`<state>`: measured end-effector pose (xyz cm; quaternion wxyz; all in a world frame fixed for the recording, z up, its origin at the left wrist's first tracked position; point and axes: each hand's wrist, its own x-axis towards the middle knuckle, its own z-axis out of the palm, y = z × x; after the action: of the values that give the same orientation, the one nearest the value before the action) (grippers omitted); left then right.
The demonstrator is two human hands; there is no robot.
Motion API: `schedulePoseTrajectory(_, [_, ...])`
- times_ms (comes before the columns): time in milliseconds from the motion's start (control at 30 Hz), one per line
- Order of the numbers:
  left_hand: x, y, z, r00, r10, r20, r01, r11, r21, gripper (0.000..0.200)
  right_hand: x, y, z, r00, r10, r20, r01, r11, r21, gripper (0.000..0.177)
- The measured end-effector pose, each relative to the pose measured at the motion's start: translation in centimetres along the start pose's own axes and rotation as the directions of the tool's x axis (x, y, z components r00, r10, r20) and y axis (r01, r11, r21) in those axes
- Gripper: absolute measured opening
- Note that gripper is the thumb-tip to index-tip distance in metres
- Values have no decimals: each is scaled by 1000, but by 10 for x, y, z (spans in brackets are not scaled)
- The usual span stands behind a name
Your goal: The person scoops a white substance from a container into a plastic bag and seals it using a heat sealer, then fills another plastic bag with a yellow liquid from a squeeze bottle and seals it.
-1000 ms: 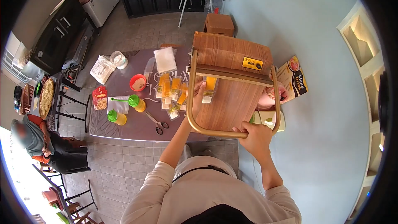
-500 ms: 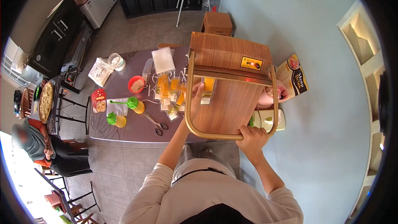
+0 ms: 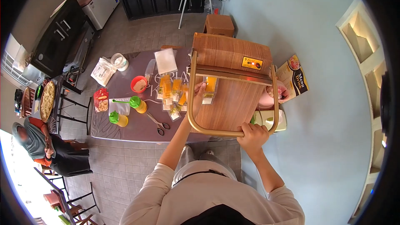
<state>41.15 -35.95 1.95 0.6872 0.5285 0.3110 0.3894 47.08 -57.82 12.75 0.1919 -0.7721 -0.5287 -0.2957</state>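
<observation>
While the right hand (image 3: pixel 252 135) grips the near bar of the brass handle (image 3: pixel 191 100), fingers wrapped tight round it, the left hand (image 3: pixel 199 93) pinches a pouch (image 3: pixel 210 84) by its edge. Pouch: clear, orange-filled, pale label below, upright against the sloped face of the wood-grain machine (image 3: pixel 229 104) at the right end of the table (image 3: pixel 125 131), under the crossbar. Compared with a second ago, both hands keep their places, and the handle and pouch show hardly any shift.

Left of the wooden press (image 3: pixel 229 100), pouches (image 3: pixel 173 93), bottles (image 3: pixel 137 104) and scissors (image 3: pixel 158 123) crowd the table (image 3: pixel 125 132); its near edge lies bare.
</observation>
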Motion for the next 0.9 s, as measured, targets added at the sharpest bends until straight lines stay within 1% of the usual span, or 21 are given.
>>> schedulePoseTrajectory(67, [2,-4,0,1000,-5,-2,5,1000,7,28,1,0,0,1000,4,-4,-4,1000,14,19])
schedulePoseTrajectory(133, [4,-6,0,998,43,-37,-41,996,74,28,-1,1,1,1000,5,0,-5,1000,16,19])
schedulePoseTrajectory(267, [0,-3,0,998,33,-49,-32,999,27,29,-1,0,1,1000,8,5,-9,1000,25,19])
schedulePoseTrajectory(367, [2,-7,-2,1000,0,-14,0,1000,17,31,-1,0,1,1000,13,9,-13,999,31,18])
schedulePoseTrajectory(433, [1,-4,-2,1000,16,-11,-15,998,66,32,-1,0,0,1000,9,20,-10,1000,23,18])
schedulePoseTrajectory(567, [-2,1,-1,1000,10,-26,-8,998,64,32,-2,1,0,1000,8,28,-8,1000,0,18])
schedulePoseTrajectory(633, [0,-1,-3,1000,-23,-4,23,996,83,33,-1,0,0,1000,9,25,-9,1000,6,18])
schedulePoseTrajectory(767, [-3,5,1,999,-1,-33,4,996,91,34,0,0,-1,1000,10,15,-11,1000,28,18])
schedulePoseTrajectory(900, [-4,6,2,999,20,-40,-16,997,80,33,-2,0,0,1000,6,23,-6,1000,5,18])
